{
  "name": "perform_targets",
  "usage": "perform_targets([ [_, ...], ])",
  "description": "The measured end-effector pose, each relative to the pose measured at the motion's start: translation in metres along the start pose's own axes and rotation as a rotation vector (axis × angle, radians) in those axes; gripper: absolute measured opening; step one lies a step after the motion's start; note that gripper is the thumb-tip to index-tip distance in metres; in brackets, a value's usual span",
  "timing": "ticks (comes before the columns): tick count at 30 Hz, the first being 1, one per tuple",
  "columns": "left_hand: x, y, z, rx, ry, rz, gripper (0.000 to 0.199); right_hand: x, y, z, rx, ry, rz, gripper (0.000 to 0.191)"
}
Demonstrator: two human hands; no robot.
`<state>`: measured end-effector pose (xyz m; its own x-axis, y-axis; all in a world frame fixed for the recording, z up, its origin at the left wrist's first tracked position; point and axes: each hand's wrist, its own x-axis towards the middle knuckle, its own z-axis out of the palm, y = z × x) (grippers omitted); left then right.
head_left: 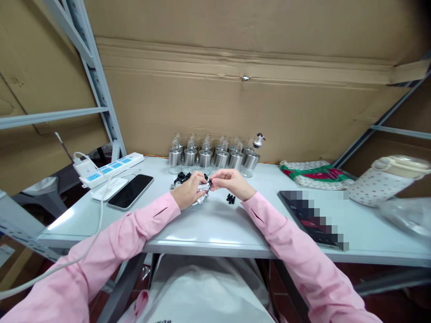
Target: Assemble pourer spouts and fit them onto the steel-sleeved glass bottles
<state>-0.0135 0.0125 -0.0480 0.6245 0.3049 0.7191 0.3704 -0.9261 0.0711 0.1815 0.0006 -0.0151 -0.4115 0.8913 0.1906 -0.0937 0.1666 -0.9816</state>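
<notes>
Near the middle of the pale worktop (208,233), the two hands meet, their fingertips close together. The left hand (189,190) has its fingers curled round a pale, silvery fitting (201,200), part of which shows below the thumb. The right hand (235,183) pinches a small dark piece (209,185) between thumb and fingertips, just beside the fitting; whether the two pieces touch is too small to tell. Behind the left hand lies a heap of black parts (183,177), partly hidden by it. Just below the right hand, a little cluster of small black pieces (230,198) rests on the worktop. Beyond the hands stand glass bottles with metal sleeves (205,158) in two rows, the front one at the far right topped by a black-and-silver pourer (259,140). To the left lie a phone (131,192) and a white power strip (114,169); to the right, a patterned cloth pouch (314,175)
</notes>
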Motion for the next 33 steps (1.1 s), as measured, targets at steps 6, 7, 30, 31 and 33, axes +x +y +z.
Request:
perform_targets([
  [6, -0.001, 0.000, -0.004, 0.103, -0.101, -0.042, 0.023, 0.000, -0.001, 0.000, -0.017, 0.003, 0.040, 0.022],
  [7, -0.001, 0.000, -0.006, 0.138, -0.113, -0.059, 0.028, 0.000, 0.000, 0.000, -0.018, -0.003, 0.051, 0.023],
  [30, -0.010, 0.002, -0.001, 0.005, 0.032, -0.143, 0.044, 0.003, 0.011, 0.019, 0.066, 0.040, -0.157, 0.026],
  [31, -0.010, 0.003, 0.000, -0.003, 0.053, -0.136, 0.042, 0.003, 0.011, 0.019, 0.072, 0.041, -0.169, 0.025],
  [33, -0.009, 0.006, 0.000, 0.014, 0.087, -0.094, 0.038, 0.003, 0.011, 0.019, 0.068, 0.033, -0.166, 0.025],
])
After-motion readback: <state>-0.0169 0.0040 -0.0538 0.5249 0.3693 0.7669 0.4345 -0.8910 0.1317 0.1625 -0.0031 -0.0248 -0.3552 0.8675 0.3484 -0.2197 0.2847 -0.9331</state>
